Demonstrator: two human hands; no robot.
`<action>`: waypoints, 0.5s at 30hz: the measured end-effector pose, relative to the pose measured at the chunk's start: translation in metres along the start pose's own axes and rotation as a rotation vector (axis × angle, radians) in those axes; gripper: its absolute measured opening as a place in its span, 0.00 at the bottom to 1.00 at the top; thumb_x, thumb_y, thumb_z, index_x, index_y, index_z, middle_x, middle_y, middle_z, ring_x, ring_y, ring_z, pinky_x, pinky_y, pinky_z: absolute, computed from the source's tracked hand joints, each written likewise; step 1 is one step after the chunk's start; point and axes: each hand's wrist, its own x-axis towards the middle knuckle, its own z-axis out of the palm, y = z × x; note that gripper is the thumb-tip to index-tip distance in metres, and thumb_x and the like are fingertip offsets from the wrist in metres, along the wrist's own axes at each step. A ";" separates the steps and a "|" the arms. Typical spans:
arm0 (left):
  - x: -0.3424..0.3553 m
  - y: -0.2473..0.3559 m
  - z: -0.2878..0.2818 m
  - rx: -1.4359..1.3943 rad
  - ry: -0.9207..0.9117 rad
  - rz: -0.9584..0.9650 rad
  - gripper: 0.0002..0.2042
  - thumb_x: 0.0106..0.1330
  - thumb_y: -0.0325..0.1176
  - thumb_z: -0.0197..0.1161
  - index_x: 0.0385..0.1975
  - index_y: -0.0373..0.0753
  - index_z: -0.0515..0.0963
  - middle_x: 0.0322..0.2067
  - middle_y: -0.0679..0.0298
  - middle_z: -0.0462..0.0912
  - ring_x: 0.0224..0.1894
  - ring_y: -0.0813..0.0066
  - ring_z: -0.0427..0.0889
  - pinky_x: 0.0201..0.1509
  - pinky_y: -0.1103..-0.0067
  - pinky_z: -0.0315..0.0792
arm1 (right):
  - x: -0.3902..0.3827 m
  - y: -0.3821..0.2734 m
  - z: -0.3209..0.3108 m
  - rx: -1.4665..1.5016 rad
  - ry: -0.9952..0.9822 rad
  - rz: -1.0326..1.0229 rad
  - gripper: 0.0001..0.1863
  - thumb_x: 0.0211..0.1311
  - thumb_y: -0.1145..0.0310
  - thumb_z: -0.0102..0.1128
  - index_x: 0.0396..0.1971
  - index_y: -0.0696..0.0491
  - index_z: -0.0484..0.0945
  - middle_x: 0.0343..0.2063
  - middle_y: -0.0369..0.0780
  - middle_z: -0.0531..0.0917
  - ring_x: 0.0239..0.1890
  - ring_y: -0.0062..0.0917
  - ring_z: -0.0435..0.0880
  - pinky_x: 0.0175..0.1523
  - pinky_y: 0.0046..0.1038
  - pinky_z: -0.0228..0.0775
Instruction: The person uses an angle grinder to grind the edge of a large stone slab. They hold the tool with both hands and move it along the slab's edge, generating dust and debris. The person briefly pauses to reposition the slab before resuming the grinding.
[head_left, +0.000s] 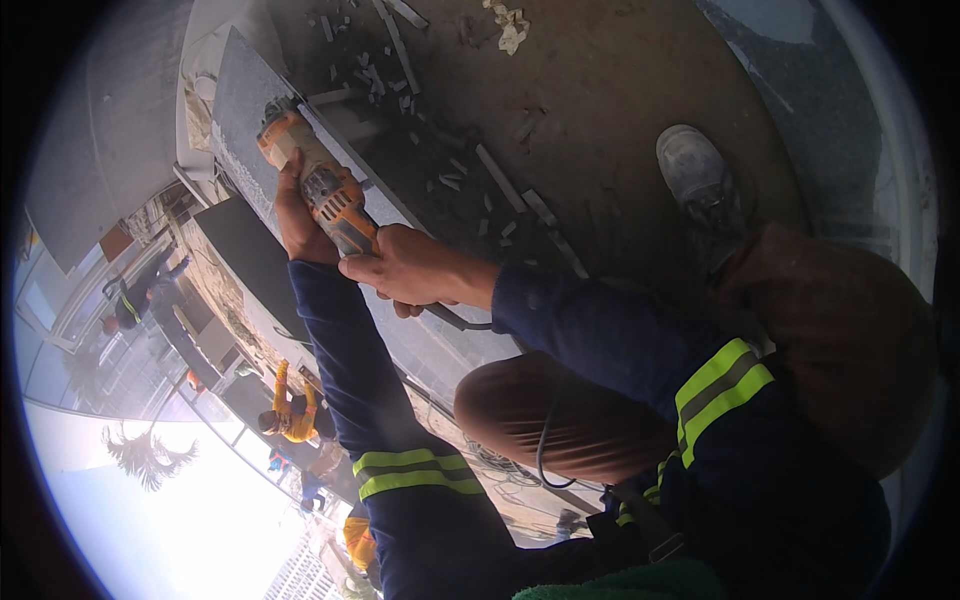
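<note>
An orange and black angle grinder (pixel 340 205) is held in both hands over a grey slab (pixel 240 75). My left hand (pixel 300 218) wraps round the body of the tool, near its head. Around the rear handle my right hand (pixel 425 268) is closed, and a dark power cord (pixel 458 320) trails from it toward my knee. The grinder's head lies by the slab's far end; its disc cannot be made out, nor whether it touches the slab.
Broken strips (pixel 500 178) and small chips litter the dusty brown floor right of the slab. My shoe (pixel 695 170) rests on that floor. A dark panel (pixel 245 250) lies left of the slab. Farther left are several people, one in a yellow top (pixel 297 418).
</note>
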 end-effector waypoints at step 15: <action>0.045 0.017 -0.007 0.065 0.010 0.028 0.25 0.75 0.56 0.56 0.46 0.35 0.77 0.32 0.54 0.85 0.28 0.58 0.86 0.32 0.60 0.84 | 0.035 -0.014 -0.014 0.025 -0.014 0.010 0.25 0.73 0.52 0.58 0.28 0.62 0.75 0.20 0.42 0.78 0.16 0.27 0.84 0.16 0.30 0.70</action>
